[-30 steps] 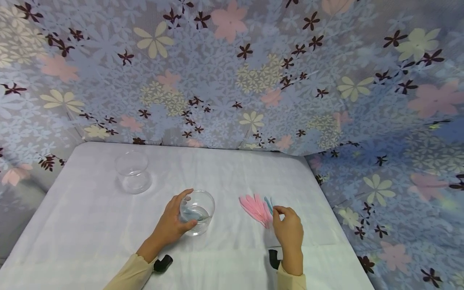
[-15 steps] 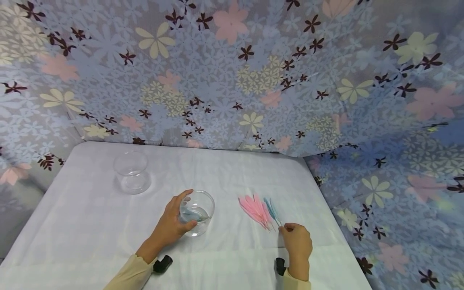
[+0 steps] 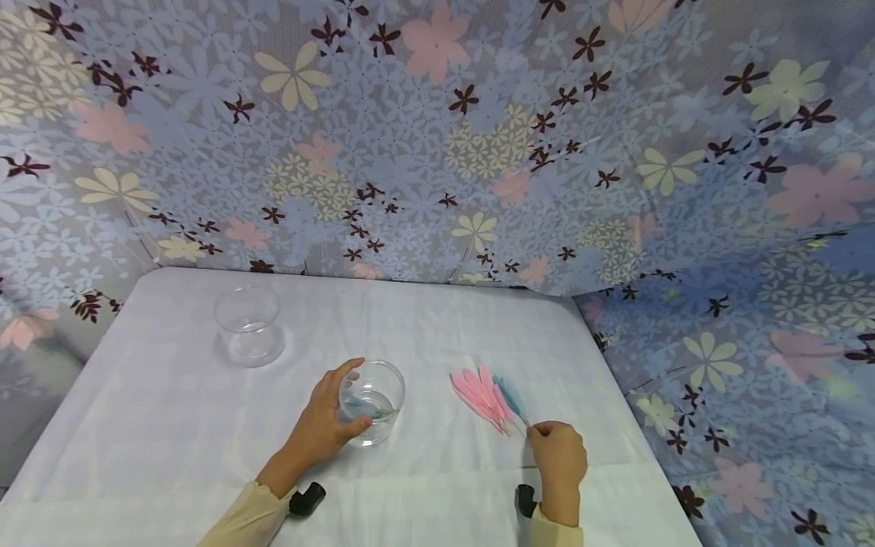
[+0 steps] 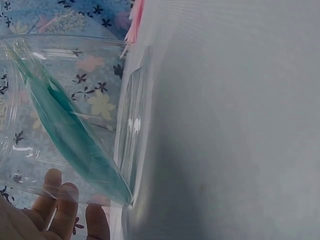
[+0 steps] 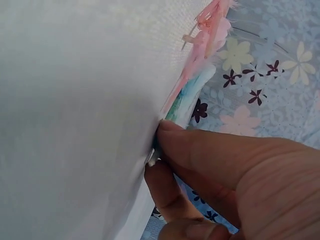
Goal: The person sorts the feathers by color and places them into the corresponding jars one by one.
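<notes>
My left hand (image 3: 328, 410) grips a clear round container (image 3: 386, 387) from its left side, thumb in front and fingers round the back. Inside that container leans a teal feather (image 4: 75, 135), its tip low against the base in the left wrist view. On the right, my right hand (image 3: 559, 454) pinches the quill end of another teal feather (image 3: 509, 396) between thumb and fingertips, close over the white cloth. Several pink feathers (image 3: 481, 399) lie fanned out just left of it, their quills toward me.
A second clear container (image 3: 249, 334) stands at the back left of the white-covered table (image 3: 410, 494). Flower-patterned cloth (image 3: 383, 152) hangs behind and along the right side. A black wrist mount (image 3: 307, 498) sits by the left sleeve.
My right hand has moved down and slightly right, from beside the feathers to the quill end of the teal one. That feather has swung a little left. The left hand stays put.
</notes>
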Demonstrator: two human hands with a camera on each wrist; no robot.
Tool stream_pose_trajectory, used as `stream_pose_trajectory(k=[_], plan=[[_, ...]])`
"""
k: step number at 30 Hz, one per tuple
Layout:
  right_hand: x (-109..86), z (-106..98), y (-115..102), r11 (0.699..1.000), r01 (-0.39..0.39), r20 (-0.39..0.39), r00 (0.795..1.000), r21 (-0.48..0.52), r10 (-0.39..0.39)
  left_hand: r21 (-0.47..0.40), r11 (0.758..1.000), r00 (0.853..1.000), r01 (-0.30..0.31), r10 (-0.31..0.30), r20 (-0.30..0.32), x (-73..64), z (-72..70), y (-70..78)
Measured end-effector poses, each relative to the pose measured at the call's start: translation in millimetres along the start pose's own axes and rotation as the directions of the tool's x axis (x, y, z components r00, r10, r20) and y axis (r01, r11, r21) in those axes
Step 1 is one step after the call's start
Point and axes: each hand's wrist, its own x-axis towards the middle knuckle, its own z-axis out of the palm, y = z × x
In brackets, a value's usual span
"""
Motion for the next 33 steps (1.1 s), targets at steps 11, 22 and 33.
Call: stream_pose_trajectory(k=[11,22,33], plan=[[1.0,-8.9,6.5,0.997,-0.027,-0.104,0.994,0.066,0.034,0.006,1.0,1.0,0.002,-0.002,-0.005,-0.1,0.3,0.4],[1.5,-16.7,6.3,0.991,0.03,-0.16,0.987,0.134,-0.008,0.004,1.0,1.0,0.019,-0.019,0.004,0.3,-0.1,2.5],[-0.3,-26.4,-7.3,0.973,0.146,-0.216,0.971,0.178,-0.106,-0.006,1.0,1.0,0.008,-0.008,0.0,0.7,-0.3,2.0]])
